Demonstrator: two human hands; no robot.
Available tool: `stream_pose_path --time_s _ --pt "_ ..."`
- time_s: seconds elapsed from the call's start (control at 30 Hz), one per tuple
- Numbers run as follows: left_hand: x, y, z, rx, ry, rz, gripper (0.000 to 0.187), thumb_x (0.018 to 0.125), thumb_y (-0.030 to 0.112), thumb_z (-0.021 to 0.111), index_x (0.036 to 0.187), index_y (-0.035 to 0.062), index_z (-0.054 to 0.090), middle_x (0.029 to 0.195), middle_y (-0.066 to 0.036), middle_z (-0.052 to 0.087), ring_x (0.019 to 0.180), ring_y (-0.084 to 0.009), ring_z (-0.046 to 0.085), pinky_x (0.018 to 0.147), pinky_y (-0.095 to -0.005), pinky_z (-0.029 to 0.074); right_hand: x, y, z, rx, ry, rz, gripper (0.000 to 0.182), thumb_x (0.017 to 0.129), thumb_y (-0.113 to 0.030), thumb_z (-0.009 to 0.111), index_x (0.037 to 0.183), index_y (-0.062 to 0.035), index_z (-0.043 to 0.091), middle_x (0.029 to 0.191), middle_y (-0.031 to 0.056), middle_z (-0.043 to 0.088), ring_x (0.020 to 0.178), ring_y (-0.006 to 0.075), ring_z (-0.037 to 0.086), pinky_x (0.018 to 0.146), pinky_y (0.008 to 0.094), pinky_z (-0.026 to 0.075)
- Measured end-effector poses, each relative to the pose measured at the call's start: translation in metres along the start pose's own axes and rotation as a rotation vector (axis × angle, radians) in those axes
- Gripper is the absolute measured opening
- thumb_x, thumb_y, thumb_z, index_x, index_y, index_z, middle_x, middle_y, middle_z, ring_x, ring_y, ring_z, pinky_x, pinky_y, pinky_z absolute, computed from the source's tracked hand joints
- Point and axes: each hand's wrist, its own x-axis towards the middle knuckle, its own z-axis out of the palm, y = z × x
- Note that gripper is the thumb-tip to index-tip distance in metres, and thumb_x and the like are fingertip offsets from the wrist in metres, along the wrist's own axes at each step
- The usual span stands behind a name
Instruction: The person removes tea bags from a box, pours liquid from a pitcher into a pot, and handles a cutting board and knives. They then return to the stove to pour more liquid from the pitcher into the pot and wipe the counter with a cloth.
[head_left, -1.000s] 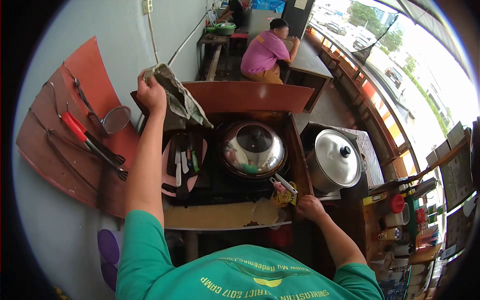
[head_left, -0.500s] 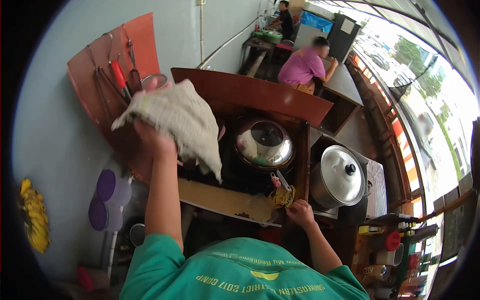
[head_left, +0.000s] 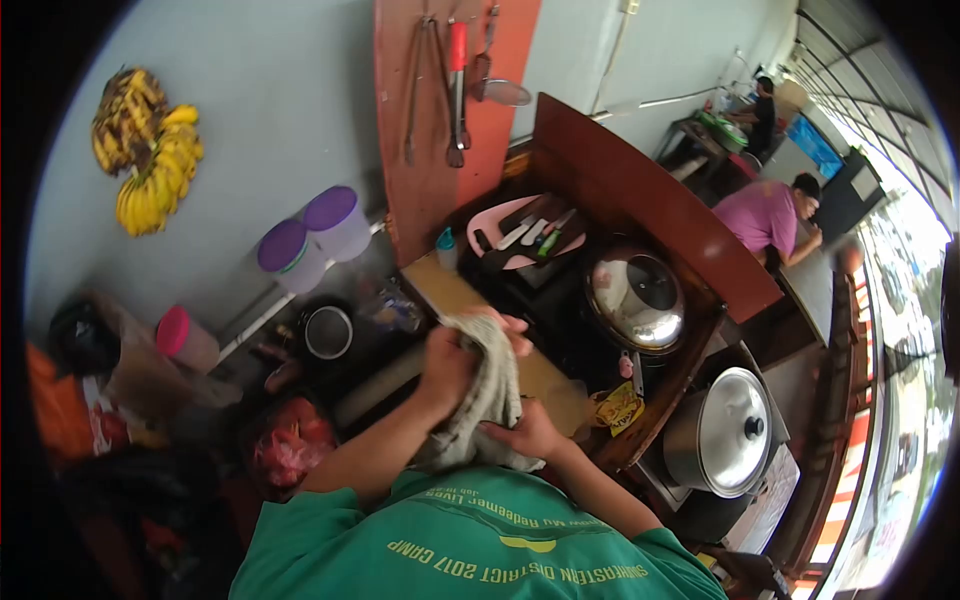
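A pale, worn dish cloth (head_left: 493,385) hangs between my two hands, close in front of my green shirt. My left hand (head_left: 452,362) is closed on its upper part, the cloth passing over the palm and partly hiding the fingers. Lower down, my right hand (head_left: 527,432) grips the cloth's right side. Beyond the hands lies a tan counter strip (head_left: 545,375). A yellow packet (head_left: 618,405) rests to the right of my right hand. Behind it sits a lidded pan (head_left: 640,300) with a shiny domed lid.
A pink tray (head_left: 485,222) holds several knives. At right stands a large lidded pot (head_left: 735,430). A red-brown panel (head_left: 640,215) edges the stove. Tongs (head_left: 458,90) hang on a board; purple-lidded containers (head_left: 335,215) and bananas (head_left: 160,180) are at left. Two people are farther back.
My left hand has brought the cloth down from near the hanging utensils towards my body. My right hand has left the counter edge and taken hold of the cloth. The view has turned left.
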Motion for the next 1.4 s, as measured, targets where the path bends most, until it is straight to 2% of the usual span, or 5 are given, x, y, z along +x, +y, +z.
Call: stream_pose_path --time_s 0.17,0.37,0.47,0.77,1.4 --pt "-0.044 0.065 -0.063 -0.072 0.334 0.099 0.017 0.093 0.005 0.056 0.107 -0.0027 0.061 0.110 -0.021 0.066 0.097 -0.0326 0.068 0.088 -0.0486 0.057 0.002 0.014 0.030 0.140 -0.231 0.214 0.025 0.090 -0.020 0.071 0.107 -0.0033 0.070 0.087 0.0122 0.073 0.076 0.0124 0.064 0.075 0.0336 0.053" --pt "-0.098 0.087 -0.195 0.835 0.220 -0.089 0.026 0.091 0.004 0.060 0.117 0.0019 0.063 0.113 -0.012 0.068 0.098 -0.0246 0.067 0.086 -0.0399 0.057 -0.005 0.037 0.022 -0.101 -0.178 0.141 0.026 0.089 -0.021 0.070 0.109 -0.0036 0.069 0.088 0.0143 0.072 0.075 0.0184 0.064 0.076 0.0337 0.052" --pt "-0.093 0.102 -0.230 0.572 0.788 -0.152 0.029 0.091 0.014 0.066 0.119 0.0068 0.063 0.109 -0.006 0.069 0.093 -0.0172 0.068 0.079 -0.0330 0.056 -0.004 0.047 0.012 -0.200 -0.133 0.362 0.028 0.088 -0.025 0.072 0.106 -0.0033 0.069 0.089 0.0160 0.071 0.076 0.0191 0.065 0.076 0.0354 0.053" --pt "0.019 0.139 -0.340 -0.060 1.208 0.023 0.131 0.062 0.080 0.071 0.158 0.0205 0.004 0.163 -0.013 0.001 0.144 -0.0497 0.015 0.102 -0.0801 0.013 0.021 0.066 0.033 -0.208 0.197 0.346 0.033 0.087 -0.024 0.074 0.103 0.0037 0.070 0.089 0.0128 0.073 0.082 0.0177 0.068 0.077 0.0343 0.053" --pt "-0.028 0.170 -0.381 -0.124 1.310 0.430 0.082 0.073 0.063 0.070 0.138 0.0220 0.042 0.144 -0.005 0.043 0.128 -0.0311 0.044 0.095 -0.0608 0.037 0.087 0.091 0.049 -0.175 0.088 0.443 0.030 0.087 -0.021 0.073 0.102 0.0045 0.071 0.095 0.0102 0.074 0.085 0.0176 0.069 0.077 0.0330 0.053"
